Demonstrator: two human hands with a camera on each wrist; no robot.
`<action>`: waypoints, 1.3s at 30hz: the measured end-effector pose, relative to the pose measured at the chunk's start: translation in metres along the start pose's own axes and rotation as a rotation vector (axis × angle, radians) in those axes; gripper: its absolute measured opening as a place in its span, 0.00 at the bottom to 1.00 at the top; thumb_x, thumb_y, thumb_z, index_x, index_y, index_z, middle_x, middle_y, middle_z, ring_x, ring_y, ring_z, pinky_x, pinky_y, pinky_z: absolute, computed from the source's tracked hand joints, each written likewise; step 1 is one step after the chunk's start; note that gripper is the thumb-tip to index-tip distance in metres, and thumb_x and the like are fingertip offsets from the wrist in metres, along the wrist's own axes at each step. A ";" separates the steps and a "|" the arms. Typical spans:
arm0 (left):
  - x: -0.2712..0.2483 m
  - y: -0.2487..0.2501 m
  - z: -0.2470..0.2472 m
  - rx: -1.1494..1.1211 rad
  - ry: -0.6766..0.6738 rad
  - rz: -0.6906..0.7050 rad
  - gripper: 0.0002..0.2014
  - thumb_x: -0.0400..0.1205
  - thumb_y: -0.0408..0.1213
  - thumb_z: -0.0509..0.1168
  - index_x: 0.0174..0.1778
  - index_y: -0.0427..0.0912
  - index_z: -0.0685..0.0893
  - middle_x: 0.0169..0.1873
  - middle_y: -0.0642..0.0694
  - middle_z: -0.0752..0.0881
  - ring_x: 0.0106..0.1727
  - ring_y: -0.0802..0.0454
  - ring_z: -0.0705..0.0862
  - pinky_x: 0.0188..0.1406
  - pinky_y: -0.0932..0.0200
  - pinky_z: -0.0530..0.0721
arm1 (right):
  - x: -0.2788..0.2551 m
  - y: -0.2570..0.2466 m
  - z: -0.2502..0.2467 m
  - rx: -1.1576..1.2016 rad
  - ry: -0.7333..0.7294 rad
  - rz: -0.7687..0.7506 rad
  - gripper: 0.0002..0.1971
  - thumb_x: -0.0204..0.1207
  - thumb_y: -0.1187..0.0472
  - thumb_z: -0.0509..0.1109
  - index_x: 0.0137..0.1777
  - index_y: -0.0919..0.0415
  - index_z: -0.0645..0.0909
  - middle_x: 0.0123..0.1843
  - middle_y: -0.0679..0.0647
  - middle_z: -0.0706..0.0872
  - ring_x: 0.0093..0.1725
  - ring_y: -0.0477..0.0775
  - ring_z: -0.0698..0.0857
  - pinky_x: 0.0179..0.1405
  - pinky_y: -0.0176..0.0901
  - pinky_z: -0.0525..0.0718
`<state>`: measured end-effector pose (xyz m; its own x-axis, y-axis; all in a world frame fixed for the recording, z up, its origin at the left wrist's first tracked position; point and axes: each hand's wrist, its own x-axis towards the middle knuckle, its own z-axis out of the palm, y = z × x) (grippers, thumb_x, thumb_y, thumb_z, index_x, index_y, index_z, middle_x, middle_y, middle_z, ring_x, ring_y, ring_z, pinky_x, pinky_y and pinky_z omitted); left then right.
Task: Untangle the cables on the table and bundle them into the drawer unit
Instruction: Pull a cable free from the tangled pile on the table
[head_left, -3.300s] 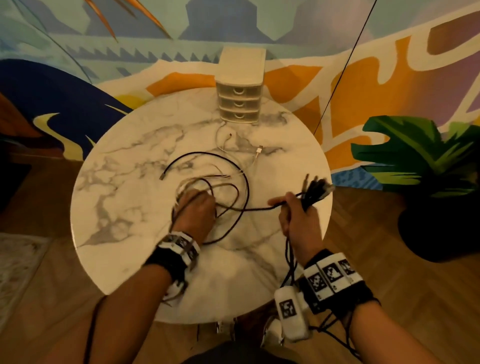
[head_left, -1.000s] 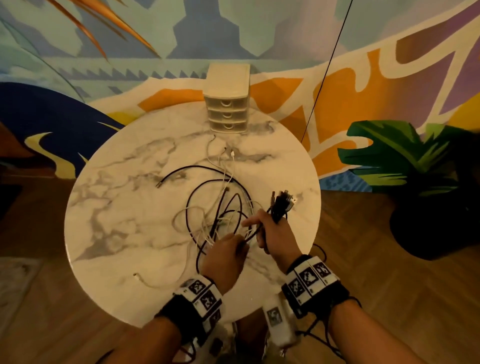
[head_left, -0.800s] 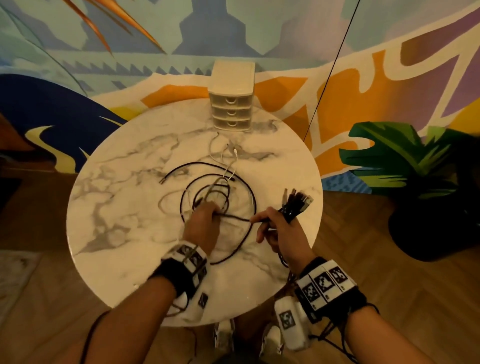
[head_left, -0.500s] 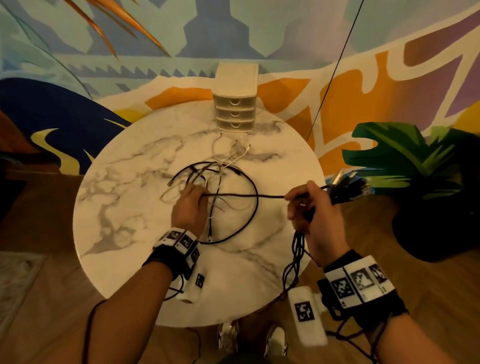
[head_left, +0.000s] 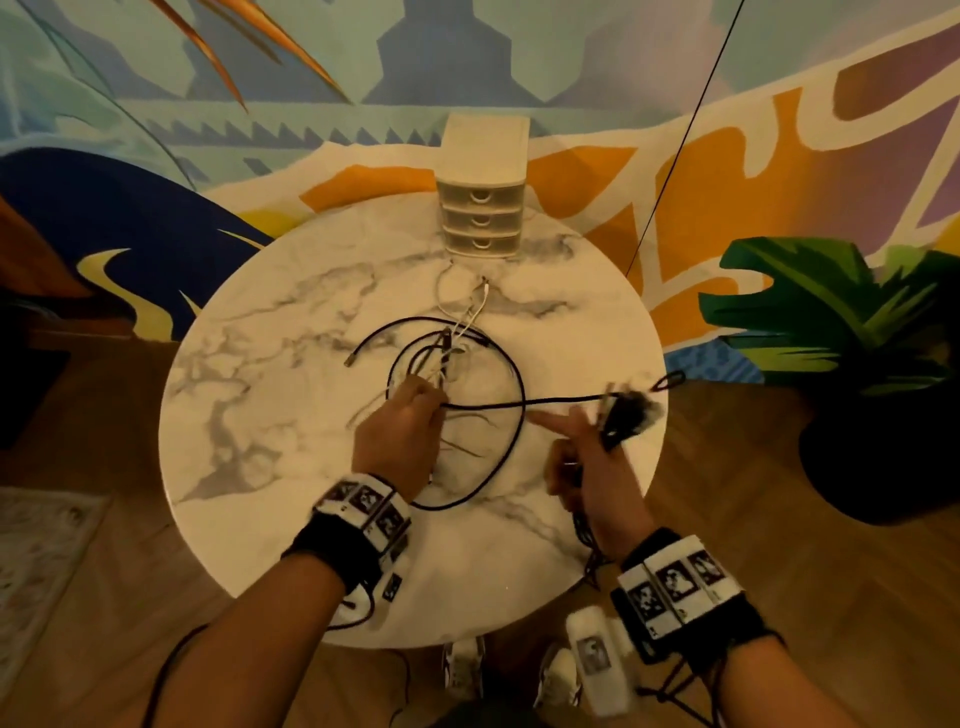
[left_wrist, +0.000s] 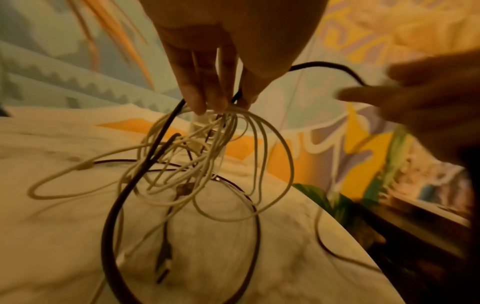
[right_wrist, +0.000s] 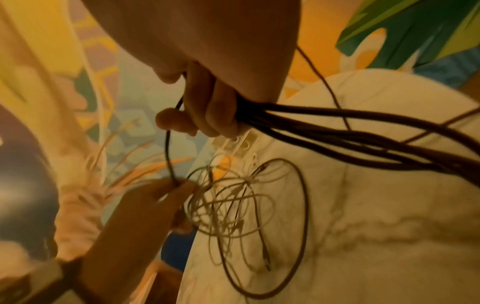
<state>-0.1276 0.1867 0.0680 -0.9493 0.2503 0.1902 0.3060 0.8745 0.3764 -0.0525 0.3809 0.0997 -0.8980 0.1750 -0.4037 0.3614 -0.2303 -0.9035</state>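
Painted walls ringed a round marble desk (head_left: 270, 431) with the drawer unit (head_left: 483, 202) at its far edge, all drawers closed. From the head view, the left hand (head_left: 400, 441) pinched the tangle (head_left: 441, 364) mid-desk while a black cable (head_left: 519, 402) ran taut across to the right hand (head_left: 592, 467), which held a black bundle (head_left: 628, 415), forefinger straight.

At the left wrist, fingertips (left_wrist: 207, 102) closed on white loops (left_wrist: 221, 160) and the black cable, lifted above the desk.

At the right wrist, curled fingers (right_wrist: 215, 115) clamped several dark strands (right_wrist: 363, 133); one thin line dropped to the left hand's grip.

Untangling seemed under way, with nothing in the drawers. Next, I judged, the black cable needed drawing free of the white loops without tightening a knot, then coiling.
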 end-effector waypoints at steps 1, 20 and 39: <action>-0.007 0.010 0.004 0.038 -0.021 0.059 0.04 0.79 0.35 0.67 0.47 0.42 0.86 0.50 0.45 0.84 0.37 0.41 0.85 0.25 0.52 0.81 | 0.002 0.003 0.010 -0.024 -0.051 0.009 0.22 0.84 0.44 0.54 0.55 0.54 0.87 0.24 0.56 0.74 0.21 0.50 0.67 0.19 0.38 0.60; 0.002 0.000 0.034 0.235 -0.121 0.042 0.08 0.77 0.42 0.68 0.46 0.42 0.83 0.36 0.45 0.89 0.41 0.39 0.85 0.38 0.48 0.80 | 0.014 0.000 0.011 0.072 0.067 -0.066 0.21 0.87 0.61 0.53 0.44 0.67 0.87 0.23 0.59 0.81 0.16 0.46 0.62 0.16 0.34 0.60; 0.005 0.025 0.050 -0.179 -0.332 -0.140 0.09 0.80 0.38 0.59 0.42 0.37 0.82 0.39 0.39 0.85 0.44 0.41 0.81 0.36 0.55 0.70 | 0.021 -0.001 0.019 0.243 -0.060 0.066 0.20 0.85 0.57 0.53 0.45 0.69 0.83 0.33 0.63 0.87 0.17 0.46 0.60 0.17 0.35 0.56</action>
<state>-0.1284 0.2306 0.0336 -0.9455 0.2799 -0.1666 0.1515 0.8306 0.5359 -0.0766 0.3670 0.0948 -0.8904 0.0970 -0.4447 0.3549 -0.4637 -0.8118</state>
